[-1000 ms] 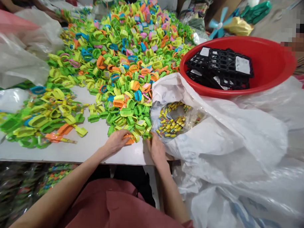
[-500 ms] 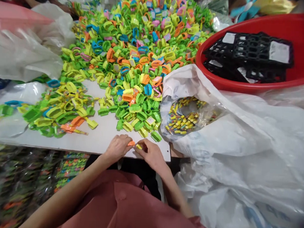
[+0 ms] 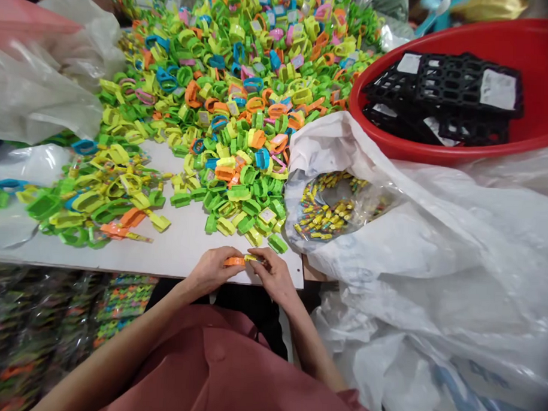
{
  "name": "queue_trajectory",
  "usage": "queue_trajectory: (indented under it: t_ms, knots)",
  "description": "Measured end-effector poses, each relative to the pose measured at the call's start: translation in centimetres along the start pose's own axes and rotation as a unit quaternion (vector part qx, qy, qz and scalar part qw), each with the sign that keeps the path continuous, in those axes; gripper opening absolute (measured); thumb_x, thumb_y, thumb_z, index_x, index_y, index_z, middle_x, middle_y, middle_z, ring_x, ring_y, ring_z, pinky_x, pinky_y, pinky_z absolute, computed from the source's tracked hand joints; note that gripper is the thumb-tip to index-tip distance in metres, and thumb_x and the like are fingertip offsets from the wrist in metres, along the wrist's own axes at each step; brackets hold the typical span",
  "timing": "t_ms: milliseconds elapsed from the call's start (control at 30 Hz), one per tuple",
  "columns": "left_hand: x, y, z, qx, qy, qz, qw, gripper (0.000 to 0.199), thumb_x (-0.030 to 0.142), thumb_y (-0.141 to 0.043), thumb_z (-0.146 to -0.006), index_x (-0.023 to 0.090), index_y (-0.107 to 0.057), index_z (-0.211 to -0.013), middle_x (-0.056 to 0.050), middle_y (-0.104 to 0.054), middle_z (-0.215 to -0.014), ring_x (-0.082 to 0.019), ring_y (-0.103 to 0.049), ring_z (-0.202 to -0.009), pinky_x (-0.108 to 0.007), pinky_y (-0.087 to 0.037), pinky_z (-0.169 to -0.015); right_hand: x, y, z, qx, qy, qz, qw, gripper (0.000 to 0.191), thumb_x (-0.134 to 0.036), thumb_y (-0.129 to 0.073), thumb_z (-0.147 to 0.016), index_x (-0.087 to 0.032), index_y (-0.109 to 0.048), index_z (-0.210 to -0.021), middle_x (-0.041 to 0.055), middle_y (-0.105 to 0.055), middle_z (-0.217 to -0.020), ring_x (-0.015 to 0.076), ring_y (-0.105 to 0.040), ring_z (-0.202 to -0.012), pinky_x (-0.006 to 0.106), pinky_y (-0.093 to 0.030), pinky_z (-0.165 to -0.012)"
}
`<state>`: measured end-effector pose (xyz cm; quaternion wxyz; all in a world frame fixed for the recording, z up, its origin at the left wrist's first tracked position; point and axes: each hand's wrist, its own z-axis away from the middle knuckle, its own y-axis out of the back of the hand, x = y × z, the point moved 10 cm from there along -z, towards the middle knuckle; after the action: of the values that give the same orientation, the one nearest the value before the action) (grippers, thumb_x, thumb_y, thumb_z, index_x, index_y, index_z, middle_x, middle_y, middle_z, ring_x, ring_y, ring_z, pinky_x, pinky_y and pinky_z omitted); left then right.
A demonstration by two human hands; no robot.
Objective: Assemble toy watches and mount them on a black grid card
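Note:
Close to the table's front edge, my left hand (image 3: pixel 214 268) is closed on an orange plastic toy watch (image 3: pixel 235 261), mostly covered by the fingers. My right hand (image 3: pixel 275 278) pinches a thin yellow stick-like packet (image 3: pixel 253 259), its end touching or nearly touching the orange piece. Beyond the hands spreads a big heap of toy watches (image 3: pixel 250 192) in green, yellow, orange, blue and pink. To the right, an open white bag (image 3: pixel 370 146) holds many yellow-ended packets (image 3: pixel 330 216). On the left lies a smaller pile of watches (image 3: pixel 98 208), some with yellow packets attached.
A red basin (image 3: pixel 442 152) with black plastic crates (image 3: pixel 469 80) stands at the back right. Translucent plastic bagging (image 3: pixel 58 78) lies at the left. Wrapped colourful goods (image 3: pixel 124 299) are below the table's front edge (image 3: pixel 74 259). Part of another person's arm shows at the top left.
The orange watch and yellow packet have come together between my hands, and more of each shows. The whole view has shifted slightly.

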<state>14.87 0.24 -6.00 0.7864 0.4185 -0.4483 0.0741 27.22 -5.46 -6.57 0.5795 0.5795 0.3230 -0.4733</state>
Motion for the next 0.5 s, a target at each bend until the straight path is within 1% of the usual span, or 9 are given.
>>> queue_trajectory:
  t_ms: [67, 200, 267, 333, 400, 433, 467, 500]
  knots:
    - [0.1, -0.1, -0.1, 0.000, -0.001, -0.039, 0.999, 0.022, 0.035, -0.055, -0.081, 0.018, -0.069, -0.086, -0.002, -0.070, -0.082, -0.017, -0.062, -0.074, -0.025, -0.045, -0.068, -0.4, -0.2, -0.1, -0.002, 0.012, 0.010, 1.000, 0.022, -0.035, -0.056, -0.088, -0.019, -0.066, -0.100, 0.0058, -0.069, -0.097, 0.0172, -0.063, -0.089, 0.032, -0.050, -0.081]
    - [0.3, -0.1, 0.2, -0.001, -0.005, -0.116, 0.993, 0.020, 0.032, -0.051, -0.086, 0.019, -0.067, -0.085, -0.002, -0.068, -0.079, -0.016, -0.061, -0.072, -0.024, -0.045, -0.067, -2.4, -0.8, 0.2, -0.021, 0.102, 0.069, 0.992, 0.019, -0.027, -0.048, -0.092, -0.018, -0.064, -0.098, 0.0078, -0.067, -0.096, 0.0181, -0.061, -0.093, 0.033, -0.049, -0.086]
    - [0.2, -0.8, 0.8, -0.003, -0.022, -0.153, 0.988, 0.022, 0.030, -0.048, -0.089, 0.018, -0.066, -0.085, -0.003, -0.068, -0.080, -0.017, -0.061, -0.073, -0.026, -0.045, -0.069, -2.8, -1.1, 0.5, -0.050, 0.118, 0.093, 0.987, 0.020, -0.025, -0.045, -0.094, -0.018, -0.064, -0.097, 0.0081, -0.066, -0.096, 0.0182, -0.060, -0.094, 0.033, -0.049, -0.086]
    - [0.2, -2.4, 1.6, -0.010, -0.058, -0.195, 0.979, 0.024, 0.028, -0.045, -0.092, 0.017, -0.065, -0.086, -0.005, -0.067, -0.081, -0.019, -0.061, -0.075, -0.029, -0.046, -0.072, -2.4, -1.8, 1.0, -0.110, 0.101, 0.104, 0.983, 0.021, -0.025, -0.044, -0.095, -0.019, -0.064, -0.094, 0.0065, -0.066, -0.093, 0.0171, -0.060, -0.090, 0.032, -0.049, -0.084]
    - [0.2, -4.1, 2.5, -0.019, -0.096, -0.225, 0.970, 0.024, 0.029, -0.044, -0.093, 0.017, -0.065, -0.087, -0.006, -0.067, -0.082, -0.020, -0.061, -0.077, -0.031, -0.047, -0.074, -1.8, -2.7, 1.6, -0.177, 0.069, 0.098, 0.977, 0.020, -0.025, -0.046, -0.094, -0.020, -0.065, -0.091, 0.0040, -0.066, -0.090, 0.0154, -0.060, -0.086, 0.030, -0.049, -0.081]
    - [0.1, -4.6, 2.8, -0.022, -0.107, -0.232, 0.967, 0.024, 0.029, -0.044, -0.093, 0.017, -0.064, -0.088, -0.006, -0.066, -0.082, -0.020, -0.061, -0.077, -0.031, -0.047, -0.074, -1.6, -3.1, 1.9, -0.197, 0.054, 0.089, 0.975, 0.019, -0.025, -0.048, -0.093, -0.020, -0.066, -0.090, 0.0030, -0.066, -0.089, 0.0149, -0.061, -0.084, 0.029, -0.049, -0.080]
    - [0.0, -4.7, 3.0, -0.025, -0.111, -0.236, 0.965, 0.023, 0.030, -0.045, -0.093, 0.018, -0.064, -0.089, -0.005, -0.066, -0.082, -0.019, -0.061, -0.076, -0.031, -0.047, -0.073, -1.5, -3.4, 2.0, -0.206, 0.042, 0.076, 0.975, 0.018, -0.026, -0.049, -0.093, -0.020, -0.066, -0.089, 0.0025, -0.066, -0.088, 0.0146, -0.061, -0.083, 0.028, -0.049, -0.080]
    - [0.0, -4.3, 3.2, -0.028, -0.111, -0.242, 0.964, 0.022, 0.029, -0.045, -0.093, 0.018, -0.064, -0.089, -0.005, -0.066, -0.082, -0.019, -0.060, -0.075, -0.031, -0.047, -0.072, -1.5, -3.6, 2.0, -0.203, 0.032, 0.059, 0.977, 0.018, -0.027, -0.051, -0.092, -0.020, -0.067, -0.089, 0.0023, -0.067, -0.087, 0.0145, -0.061, -0.083, 0.028, -0.049, -0.080]
